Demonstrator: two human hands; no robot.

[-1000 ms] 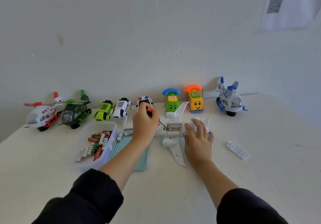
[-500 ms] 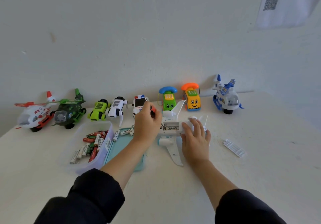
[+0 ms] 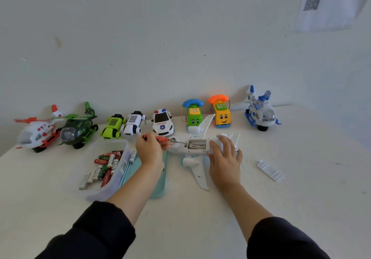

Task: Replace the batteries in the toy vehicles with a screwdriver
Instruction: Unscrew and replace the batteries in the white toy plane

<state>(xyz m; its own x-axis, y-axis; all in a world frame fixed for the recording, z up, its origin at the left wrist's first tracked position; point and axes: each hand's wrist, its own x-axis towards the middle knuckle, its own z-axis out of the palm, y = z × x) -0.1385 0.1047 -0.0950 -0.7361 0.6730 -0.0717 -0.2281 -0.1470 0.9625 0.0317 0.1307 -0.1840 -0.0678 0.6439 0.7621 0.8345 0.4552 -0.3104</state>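
On the counter (image 3: 301,188), the left hand (image 3: 149,151) pinches a red screwdriver (image 3: 160,138); its tip reaches the white toy airplane (image 3: 197,148), under the spread right hand (image 3: 224,158). One battery cover (image 3: 270,170) lies right; one tub of batteries (image 3: 104,166) left. Beyond stand nine toys, the police car (image 3: 162,125) nearest.

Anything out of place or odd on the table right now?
Only task-related disorder. The white toy plane lies belly-up with its battery bay open; its cover sits apart to the right. One loose battery lies outside the clear bin. The toys in the back row stand upright.
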